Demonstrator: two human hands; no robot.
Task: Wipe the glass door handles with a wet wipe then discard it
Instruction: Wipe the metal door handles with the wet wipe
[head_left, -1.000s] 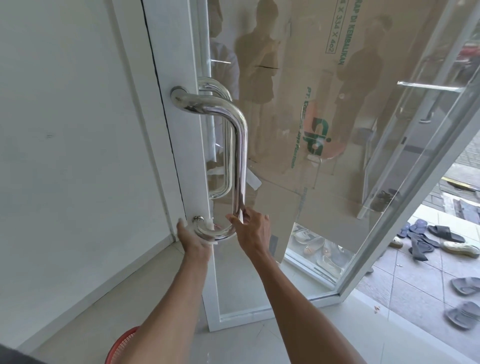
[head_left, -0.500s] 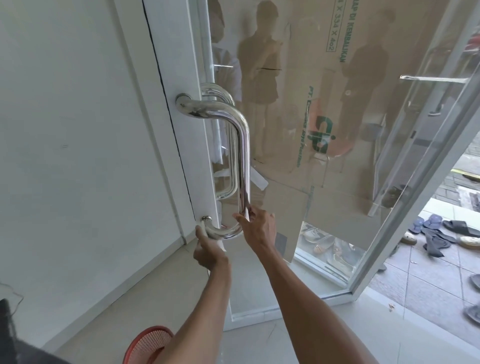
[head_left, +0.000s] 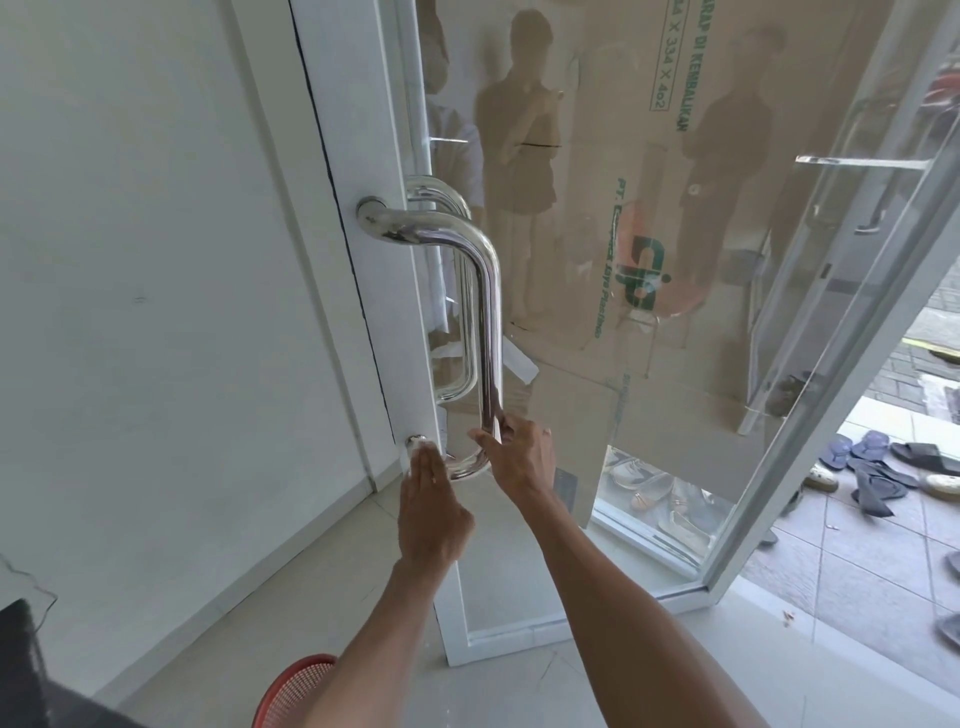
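A chrome D-shaped door handle (head_left: 485, 312) is fixed to the white frame of the glass door (head_left: 675, 467), with a second handle (head_left: 457, 291) behind the glass. My right hand (head_left: 519, 457) is closed around the bottom of the near handle's upright bar, just above its lower bend. My left hand (head_left: 431, 514) lies flat with its fingers straight, and the fingertips touch the lower bend next to the round lower mount (head_left: 415, 442). No wet wipe shows clearly in either hand; a pale sliver at my right fingers could be a wipe or a reflection.
A white wall (head_left: 156, 312) stands on the left. A red mesh basket (head_left: 296, 686) sits on the floor under my left arm, a dark object (head_left: 21, 670) at the bottom left. Cardboard (head_left: 649, 208) leans behind the glass. Several sandals (head_left: 883, 467) lie outside on the right.
My left hand has let go of the handle's lower bend and now lies flat with straight fingers against it. My right hand keeps its grip on the bar.
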